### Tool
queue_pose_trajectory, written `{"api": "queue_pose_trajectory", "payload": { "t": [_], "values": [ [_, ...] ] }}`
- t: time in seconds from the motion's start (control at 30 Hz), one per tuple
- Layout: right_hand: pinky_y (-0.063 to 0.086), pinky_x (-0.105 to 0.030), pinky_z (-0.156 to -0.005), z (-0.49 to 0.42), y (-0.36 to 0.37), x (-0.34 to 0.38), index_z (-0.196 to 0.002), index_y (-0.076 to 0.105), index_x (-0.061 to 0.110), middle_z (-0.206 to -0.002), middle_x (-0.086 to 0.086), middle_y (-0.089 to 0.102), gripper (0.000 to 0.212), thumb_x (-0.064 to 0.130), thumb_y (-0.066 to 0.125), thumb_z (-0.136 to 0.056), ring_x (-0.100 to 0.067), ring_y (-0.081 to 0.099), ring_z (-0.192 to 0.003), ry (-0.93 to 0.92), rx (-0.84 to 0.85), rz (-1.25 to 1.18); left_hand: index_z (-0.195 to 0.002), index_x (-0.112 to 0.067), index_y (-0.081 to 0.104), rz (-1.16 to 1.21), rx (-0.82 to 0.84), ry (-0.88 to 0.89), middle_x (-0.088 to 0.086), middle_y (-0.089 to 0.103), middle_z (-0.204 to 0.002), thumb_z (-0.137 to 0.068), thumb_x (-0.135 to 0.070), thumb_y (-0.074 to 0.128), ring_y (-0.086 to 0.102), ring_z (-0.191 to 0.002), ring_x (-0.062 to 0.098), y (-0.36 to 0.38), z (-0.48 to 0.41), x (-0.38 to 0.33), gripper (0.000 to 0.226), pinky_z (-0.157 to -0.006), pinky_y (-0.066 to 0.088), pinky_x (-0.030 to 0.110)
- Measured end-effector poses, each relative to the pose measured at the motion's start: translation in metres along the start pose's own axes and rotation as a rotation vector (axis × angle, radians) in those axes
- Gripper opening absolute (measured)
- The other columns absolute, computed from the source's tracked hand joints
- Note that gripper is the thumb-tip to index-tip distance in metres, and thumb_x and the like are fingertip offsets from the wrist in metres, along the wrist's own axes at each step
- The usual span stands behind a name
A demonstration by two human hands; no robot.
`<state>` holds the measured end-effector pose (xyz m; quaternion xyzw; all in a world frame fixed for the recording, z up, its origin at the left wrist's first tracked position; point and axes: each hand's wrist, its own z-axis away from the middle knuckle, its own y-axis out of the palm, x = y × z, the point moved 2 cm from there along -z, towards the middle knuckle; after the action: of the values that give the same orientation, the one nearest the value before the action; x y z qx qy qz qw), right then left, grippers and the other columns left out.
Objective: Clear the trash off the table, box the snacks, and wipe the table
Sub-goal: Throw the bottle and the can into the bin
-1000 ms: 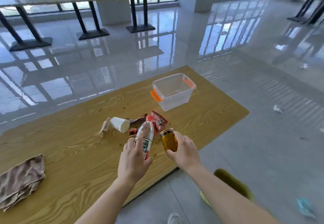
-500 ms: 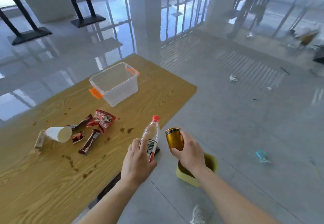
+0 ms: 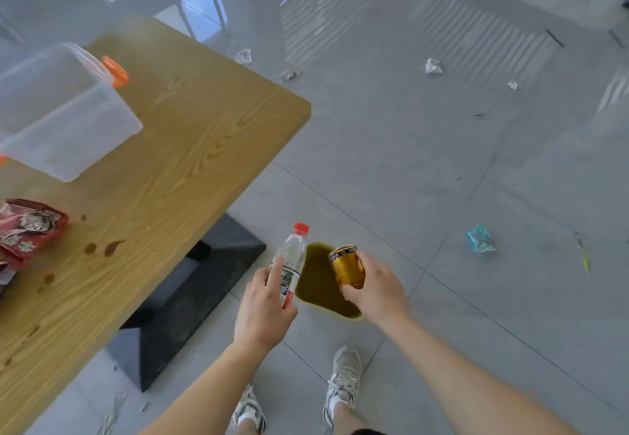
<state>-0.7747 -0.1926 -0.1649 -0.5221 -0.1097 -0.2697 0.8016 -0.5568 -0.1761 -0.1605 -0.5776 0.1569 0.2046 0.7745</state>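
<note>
I am gripping a clear plastic bottle (image 3: 292, 262) in my left hand (image 3: 263, 312), fingers wrapped around its labelled lower half, with its red cap pointing up and away from me. My right hand (image 3: 377, 290) is clamped around a gold drink can (image 3: 346, 266), thumb on the near side, the can tilting slightly with its top toward the bottle. I am holding both out in the air, off the table, directly above a yellow-green bin (image 3: 318, 286) that is standing on the grey tiled floor (image 3: 442, 169); the bin's opening is showing between my two hands. My two white sneakers (image 3: 343, 380) are standing just behind the bin.

To my left, the wooden table (image 3: 190, 135) is carrying a clear storage box (image 3: 64, 111) with orange handles near its far corner, and a red snack packet (image 3: 27, 227) is lying nearer to me at the left edge of view. Brown spill marks (image 3: 102, 248) are dotting the tabletop just beside the packet. The table's black base (image 3: 190, 295) is sitting on the floor beneath it. Crumpled scraps of paper (image 3: 433, 66) and a teal wrapper (image 3: 480, 238) are lying scattered across the floor, well apart from the bin.
</note>
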Motion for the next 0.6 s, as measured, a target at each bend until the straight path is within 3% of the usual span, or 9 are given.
{"api": "queue_pose_trajectory", "payload": {
  "t": [0.23, 0.37, 0.6],
  "values": [
    [0.045, -0.032, -0.082, -0.064, 0.103, -0.087, -0.142, 0.041, 0.03, -0.124, -0.006, 0.058, 0.076, 0.043, 0.074, -0.074, -0.027, 0.056, -0.106, 0.223, 0.133, -0.081, -0.152, -0.027, 0.025, -0.065, 0.216, -0.066, 0.004, 0.051, -0.127, -0.083, -0.036, 0.068, 0.047, -0.1, 0.014, 0.128, -0.064, 0.042, 0.083, -0.077, 0.043, 0.022],
    [0.047, -0.035, -0.082, -0.108, 0.156, -0.121, -0.14, 0.041, 0.029, -0.122, -0.006, 0.058, 0.076, 0.042, 0.074, -0.073, -0.028, 0.057, -0.105, 0.315, 0.188, -0.099, -0.154, -0.032, 0.018, -0.106, 0.311, -0.117, 0.002, 0.048, -0.13, -0.082, -0.042, 0.069, 0.051, -0.11, 0.018, 0.194, -0.095, 0.063, 0.089, -0.089, 0.053, 0.032],
    [0.051, -0.039, -0.083, -0.173, 0.236, -0.151, -0.134, 0.041, 0.024, -0.117, -0.009, 0.058, 0.067, 0.045, 0.07, -0.077, -0.032, 0.057, -0.105, 0.304, 0.262, 0.044, -0.149, -0.029, 0.027, -0.21, 0.422, -0.135, 0.002, 0.043, -0.124, -0.083, -0.037, 0.064, 0.052, -0.104, 0.02, 0.275, -0.154, 0.082, 0.076, -0.079, 0.056, 0.031]
  ]
}}
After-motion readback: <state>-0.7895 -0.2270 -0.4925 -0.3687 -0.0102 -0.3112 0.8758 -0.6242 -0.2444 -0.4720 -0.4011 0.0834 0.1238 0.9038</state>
